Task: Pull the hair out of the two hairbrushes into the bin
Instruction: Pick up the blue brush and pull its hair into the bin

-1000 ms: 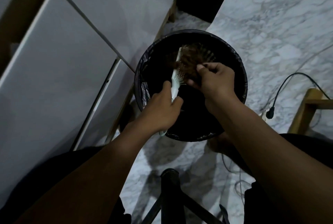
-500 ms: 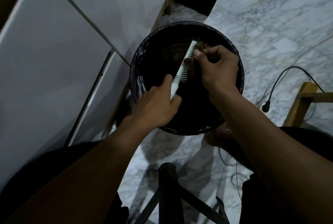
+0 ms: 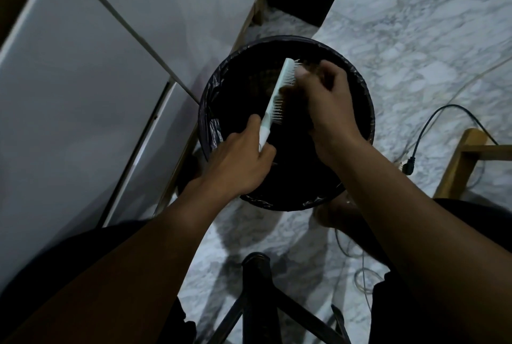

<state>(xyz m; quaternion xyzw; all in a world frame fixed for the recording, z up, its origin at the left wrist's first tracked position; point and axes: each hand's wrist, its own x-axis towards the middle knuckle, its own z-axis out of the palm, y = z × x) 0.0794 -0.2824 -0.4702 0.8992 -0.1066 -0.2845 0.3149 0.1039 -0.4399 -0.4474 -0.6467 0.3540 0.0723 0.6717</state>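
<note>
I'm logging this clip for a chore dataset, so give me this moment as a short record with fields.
left hand: grips the hairbrush handle
hairbrush: pale, seen edge on, held over the bin, bristles facing the right hand
right hand: blurred, fingers at the bristles
hair: brownish clump at the bristles
bin: round, black liner, on the marble floor
second hairbrush: not visible

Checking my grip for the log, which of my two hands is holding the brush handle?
The left hand grips the hairbrush handle; the right hand works at its bristles.
</note>
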